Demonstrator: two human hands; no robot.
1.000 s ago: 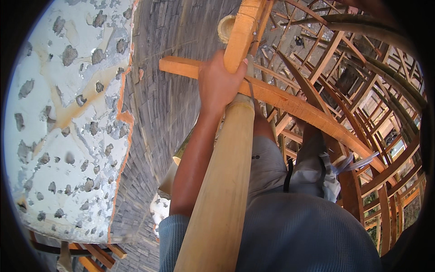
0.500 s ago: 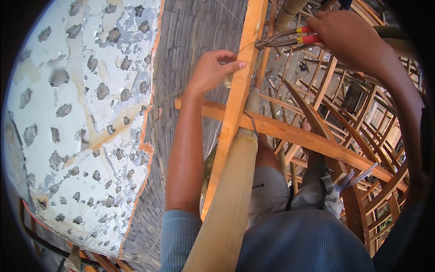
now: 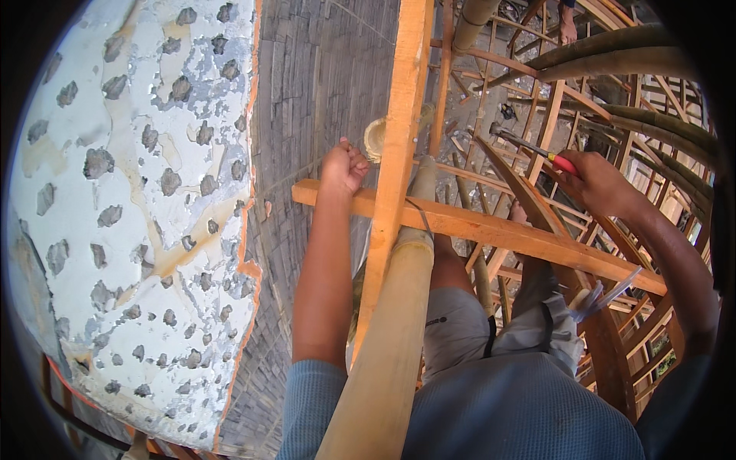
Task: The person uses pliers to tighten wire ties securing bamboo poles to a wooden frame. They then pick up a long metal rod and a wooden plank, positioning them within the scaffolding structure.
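Observation:
My left hand (image 3: pixel 345 165) is closed, its fingers curled, just left of the long upright wooden beam (image 3: pixel 400 115); whatever may be in it does not show. Below it, a wooden crosspiece (image 3: pixel 491 225) runs behind my left wrist and off to the right. My right hand (image 3: pixel 602 182) grips metal pincers (image 3: pixel 529 144) by their red and yellow handles, jaws pointing up and left, apart from the beam. Dark wire (image 3: pixel 421 214) loops the crosspiece near a thick bamboo pole (image 3: pixel 376 353). The cut end of another bamboo pole (image 3: pixel 375 139) shows behind the beam.
Grey stone-patterned wall (image 3: pixel 322 69) and chipped white plaster (image 3: pixel 130 253) stand to the left. Timber framing and bamboo poles (image 3: pixel 613 57) crisscross below on the right. Clear plastic strips (image 3: pixel 602 297) hang by the crosspiece. Another person's hand (image 3: pixel 567 29) is at the top right.
The pincers have come off the wire at the beam and moved down and right with my right hand. My left hand has left the beam, dropped lower and curled its fingers.

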